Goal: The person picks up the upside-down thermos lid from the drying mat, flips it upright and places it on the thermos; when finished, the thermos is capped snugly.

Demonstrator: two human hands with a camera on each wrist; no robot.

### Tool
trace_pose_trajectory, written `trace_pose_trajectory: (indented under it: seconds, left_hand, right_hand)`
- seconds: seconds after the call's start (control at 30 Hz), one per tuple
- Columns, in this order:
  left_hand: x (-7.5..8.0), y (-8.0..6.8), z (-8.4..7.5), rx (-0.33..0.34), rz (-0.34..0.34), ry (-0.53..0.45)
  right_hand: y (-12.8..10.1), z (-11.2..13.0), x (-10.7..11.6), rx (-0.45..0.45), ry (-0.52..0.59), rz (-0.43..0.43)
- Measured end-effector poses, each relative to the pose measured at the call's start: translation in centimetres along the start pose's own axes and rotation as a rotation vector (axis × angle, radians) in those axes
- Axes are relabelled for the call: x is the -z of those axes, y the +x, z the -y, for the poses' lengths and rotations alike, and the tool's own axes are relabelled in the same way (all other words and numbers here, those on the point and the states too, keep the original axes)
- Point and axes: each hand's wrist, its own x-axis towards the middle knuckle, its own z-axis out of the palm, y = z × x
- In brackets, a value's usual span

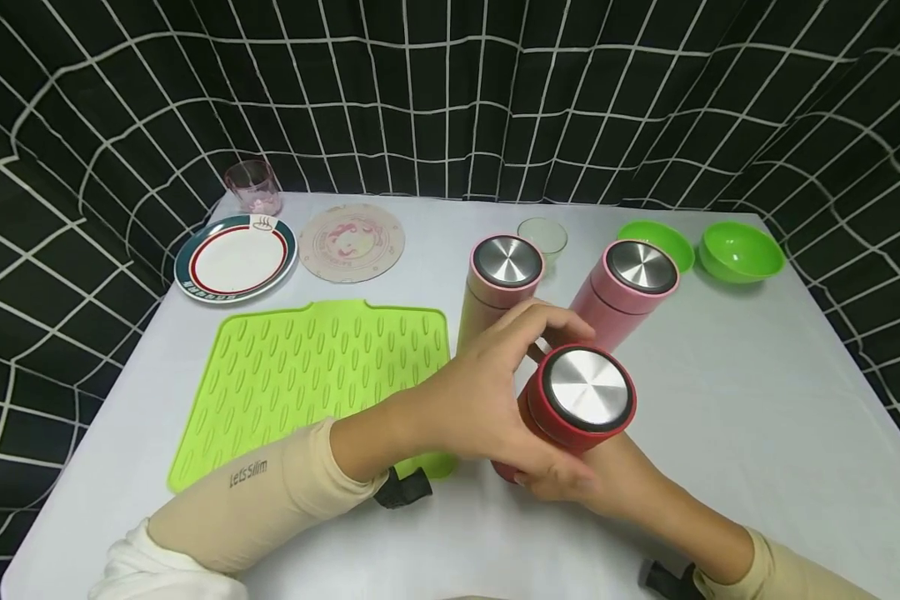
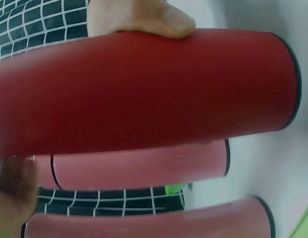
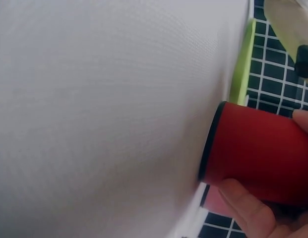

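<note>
A red thermos bottle (image 1: 587,392) with a steel-topped lid stands roughly upright between both hands. My left hand (image 1: 487,392) grips it near the top, thumb on the near side and fingers behind. Lower down, my right hand (image 1: 615,475) holds the body from the right, partly hidden by the bottle; its fingers (image 3: 243,203) lie near the dark base ring. Whether the base touches the table I cannot tell. Just behind stand two more thermoses, a pale pink one (image 1: 498,287) left and a brighter pink one (image 1: 622,292) right.
A green ridged mat (image 1: 307,375) lies left. Behind it are a rimmed plate (image 1: 236,258), a round patterned mat (image 1: 352,242) and a pinkish glass (image 1: 255,187). A clear glass cup (image 1: 543,236) and green bowls (image 1: 741,250) (image 1: 656,237) stand at the back right.
</note>
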Motion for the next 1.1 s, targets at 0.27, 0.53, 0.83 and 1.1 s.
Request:
trace_pose_trajectory:
  seconds: [0.27,0.53,0.83,1.1]
  left_hand:
    - [-0.05,0.07,-0.45,0.012,0.013,0.067]
    - [-0.25,-0.10,-0.32,0.071,0.060,0.019]
    - [-0.44,-0.30,-0.42,0.093,0.043,-0.008]
    - [-0.55,-0.29,-0.37,0.055,0.002,-0.041]
  right_hand:
    - [-0.13,-0.11,0.16,0.029,-0.076,-0.019]
    - [-0.03,-0.09,0.18,0.032,-0.071,-0.016]
    - [-0.08,0.02,0.21,0.021,-0.072,-0.023]
    - [0.02,0.00,0.06,0.072,-0.090,-0.023]
